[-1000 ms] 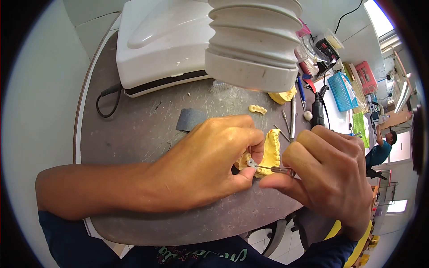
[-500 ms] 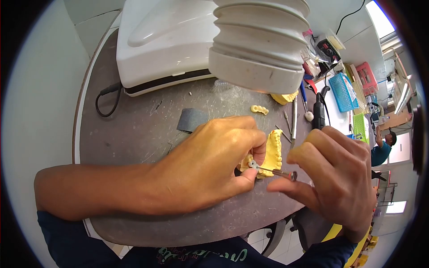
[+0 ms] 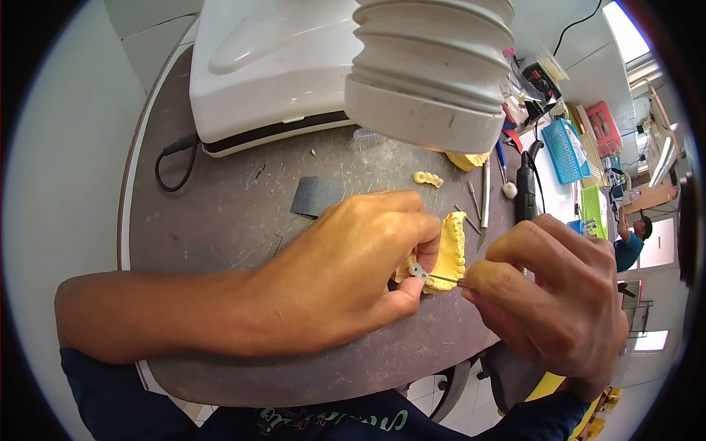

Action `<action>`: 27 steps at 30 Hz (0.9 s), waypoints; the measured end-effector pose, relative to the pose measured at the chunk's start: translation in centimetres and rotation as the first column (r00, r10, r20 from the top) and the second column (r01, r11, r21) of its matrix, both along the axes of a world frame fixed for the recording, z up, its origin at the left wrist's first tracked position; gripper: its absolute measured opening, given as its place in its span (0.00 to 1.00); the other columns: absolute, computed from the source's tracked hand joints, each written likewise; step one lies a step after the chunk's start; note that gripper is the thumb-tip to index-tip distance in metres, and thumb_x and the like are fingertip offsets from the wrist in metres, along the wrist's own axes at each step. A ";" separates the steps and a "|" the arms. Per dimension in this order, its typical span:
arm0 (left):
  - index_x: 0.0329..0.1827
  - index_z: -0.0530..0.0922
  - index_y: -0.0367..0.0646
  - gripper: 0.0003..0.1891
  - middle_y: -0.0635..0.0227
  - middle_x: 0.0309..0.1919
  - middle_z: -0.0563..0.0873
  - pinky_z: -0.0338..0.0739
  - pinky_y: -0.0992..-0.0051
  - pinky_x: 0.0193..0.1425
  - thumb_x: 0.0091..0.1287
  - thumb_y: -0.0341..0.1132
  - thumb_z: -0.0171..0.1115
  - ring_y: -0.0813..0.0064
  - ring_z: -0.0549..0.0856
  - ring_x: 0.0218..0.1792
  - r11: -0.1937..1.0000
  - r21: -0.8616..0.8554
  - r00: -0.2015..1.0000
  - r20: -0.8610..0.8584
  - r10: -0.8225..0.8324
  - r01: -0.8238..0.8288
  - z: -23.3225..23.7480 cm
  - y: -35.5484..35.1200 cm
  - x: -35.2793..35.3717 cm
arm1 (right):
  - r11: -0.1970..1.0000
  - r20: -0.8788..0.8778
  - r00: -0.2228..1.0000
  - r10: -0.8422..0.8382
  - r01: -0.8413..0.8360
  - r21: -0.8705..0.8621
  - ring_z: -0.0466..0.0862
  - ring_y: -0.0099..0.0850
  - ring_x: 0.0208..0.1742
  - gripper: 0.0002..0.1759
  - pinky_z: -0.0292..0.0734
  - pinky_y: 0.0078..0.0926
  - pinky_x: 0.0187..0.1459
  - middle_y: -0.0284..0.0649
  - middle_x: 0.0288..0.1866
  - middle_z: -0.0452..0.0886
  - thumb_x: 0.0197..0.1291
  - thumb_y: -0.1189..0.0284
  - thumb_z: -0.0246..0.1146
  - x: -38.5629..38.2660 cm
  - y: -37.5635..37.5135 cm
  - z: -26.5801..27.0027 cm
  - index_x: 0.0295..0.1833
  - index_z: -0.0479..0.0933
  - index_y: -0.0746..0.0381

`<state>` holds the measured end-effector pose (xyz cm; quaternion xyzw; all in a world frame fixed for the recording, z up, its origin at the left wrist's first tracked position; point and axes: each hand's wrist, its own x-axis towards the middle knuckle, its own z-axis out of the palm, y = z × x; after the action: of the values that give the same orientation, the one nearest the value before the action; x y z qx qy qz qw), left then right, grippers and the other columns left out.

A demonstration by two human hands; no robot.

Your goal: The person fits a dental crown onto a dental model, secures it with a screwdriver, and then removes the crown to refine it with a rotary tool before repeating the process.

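Note:
A yellow dental model (image 3: pixel 450 253) lies on the grey table, and my left hand (image 3: pixel 368 257) grips its near left end between thumb and fingers. Close to my left thumb tip, a small grey-white piece (image 3: pixel 418 270) sits on the model. My right hand (image 3: pixel 548 294) is closed on the handle of a thin metal screwdriver (image 3: pixel 447 280), whose shaft points left with its tip at the grey-white piece. The handle is mostly hidden by my right fingers.
Beyond my left hand lie a grey abrasive sheet (image 3: pixel 316 196) and a cream tooth piece (image 3: pixel 427 178). A white ribbed hose (image 3: pixel 430 81) hangs overhead beside a white machine (image 3: pixel 272 73). A black handpiece (image 3: pixel 525 187) and blue basket (image 3: pixel 565 151) are right. One person (image 3: pixel 629 246) is far right.
My right hand's thumb and fingers, apart before, have closed round the screwdriver's handle. My left hand and the model have hardly moved.

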<state>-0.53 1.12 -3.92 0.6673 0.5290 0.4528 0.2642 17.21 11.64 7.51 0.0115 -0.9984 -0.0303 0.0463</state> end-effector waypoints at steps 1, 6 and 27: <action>0.40 0.80 0.34 0.11 0.57 0.37 0.83 0.79 0.63 0.44 0.57 0.26 0.72 0.56 0.84 0.40 1.000 -0.004 1.000 0.000 -0.001 0.001 0.0 0.0 0.0 | 1.000 -0.009 1.000 0.004 -0.004 0.008 0.79 0.29 0.27 0.14 0.71 0.29 0.24 0.34 0.30 0.78 0.42 0.72 0.81 0.0 0.0 0.1 0.34 0.84 0.59; 0.40 0.80 0.34 0.11 0.56 0.37 0.83 0.79 0.63 0.44 0.57 0.26 0.73 0.56 0.84 0.40 1.000 -0.010 1.000 0.018 -0.007 0.008 -0.1 0.1 0.0 | 1.000 -0.027 1.000 0.010 -0.010 -0.013 0.78 0.28 0.25 0.13 0.68 0.29 0.23 0.34 0.29 0.78 0.41 0.72 0.81 0.1 0.2 0.5 0.34 0.85 0.58; 0.40 0.79 0.34 0.11 0.56 0.37 0.82 0.79 0.63 0.45 0.57 0.27 0.72 0.55 0.84 0.40 1.000 0.003 1.000 0.008 -0.001 0.001 -0.2 0.1 0.0 | 1.000 -0.021 0.999 0.026 -0.026 0.000 0.78 0.28 0.26 0.13 0.69 0.28 0.23 0.33 0.30 0.78 0.40 0.73 0.81 -0.1 0.2 -0.4 0.33 0.85 0.59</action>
<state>-0.53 1.18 -4.15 0.6662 0.5268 0.4562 0.2656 17.09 11.86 7.10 0.0244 -0.9976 -0.0299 0.0571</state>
